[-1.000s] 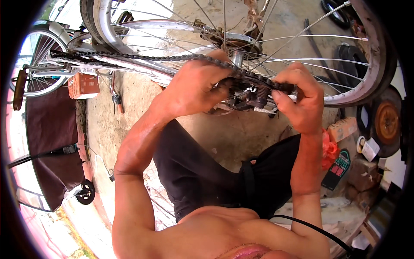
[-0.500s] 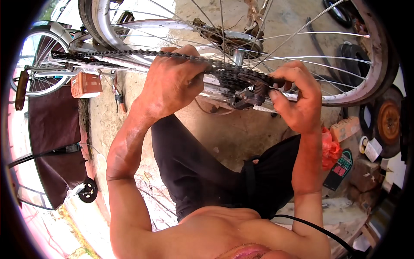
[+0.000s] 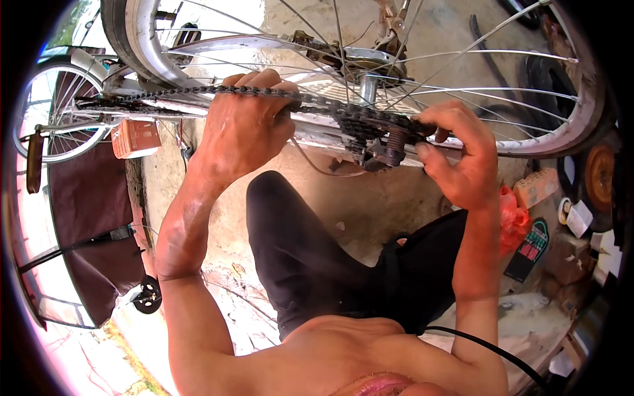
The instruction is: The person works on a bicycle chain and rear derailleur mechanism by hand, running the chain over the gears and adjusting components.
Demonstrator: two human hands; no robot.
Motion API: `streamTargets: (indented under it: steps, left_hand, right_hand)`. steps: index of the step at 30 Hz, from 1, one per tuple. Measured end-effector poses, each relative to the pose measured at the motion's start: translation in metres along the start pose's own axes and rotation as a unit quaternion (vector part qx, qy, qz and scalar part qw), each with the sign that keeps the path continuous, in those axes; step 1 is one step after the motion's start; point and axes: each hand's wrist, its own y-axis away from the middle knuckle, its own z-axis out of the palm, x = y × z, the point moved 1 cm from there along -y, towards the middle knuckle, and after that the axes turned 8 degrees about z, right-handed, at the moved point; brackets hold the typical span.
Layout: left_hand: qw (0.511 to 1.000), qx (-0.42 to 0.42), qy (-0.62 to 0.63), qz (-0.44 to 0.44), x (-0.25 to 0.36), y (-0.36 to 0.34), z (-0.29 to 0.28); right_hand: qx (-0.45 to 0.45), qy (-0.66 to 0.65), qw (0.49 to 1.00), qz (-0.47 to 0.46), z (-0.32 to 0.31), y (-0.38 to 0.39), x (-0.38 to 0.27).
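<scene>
Your left hand (image 3: 244, 129) is curled just below the chain run, with the bicycle chain (image 3: 178, 92) crossing in front of its fingers; you can't tell from this view whether they clench it. Your right hand (image 3: 465, 148) sits at the far end of the rear derailleur (image 3: 394, 146), thumb and forefinger a little apart at its dark edge; whether they pinch a part there is hidden. The chain stretches from the left side to the dark sprockets (image 3: 356, 124), beside the spoked wheel (image 3: 528, 145). The step in hand looks like handling the chain around the derailleur. The next move probably calls for steadying the derailleur with your right hand while your left guides the chain, fingers clear of the spokes.
</scene>
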Motion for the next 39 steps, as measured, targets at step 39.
streamTargets:
  steps: [39]
  left_hand:
    - [0.998,0.045,0.048,0.009,-0.013,0.012,0.018]
  right_hand:
    - [-0.034,0.076,0.978,0.192,0.107,0.091,-0.072]
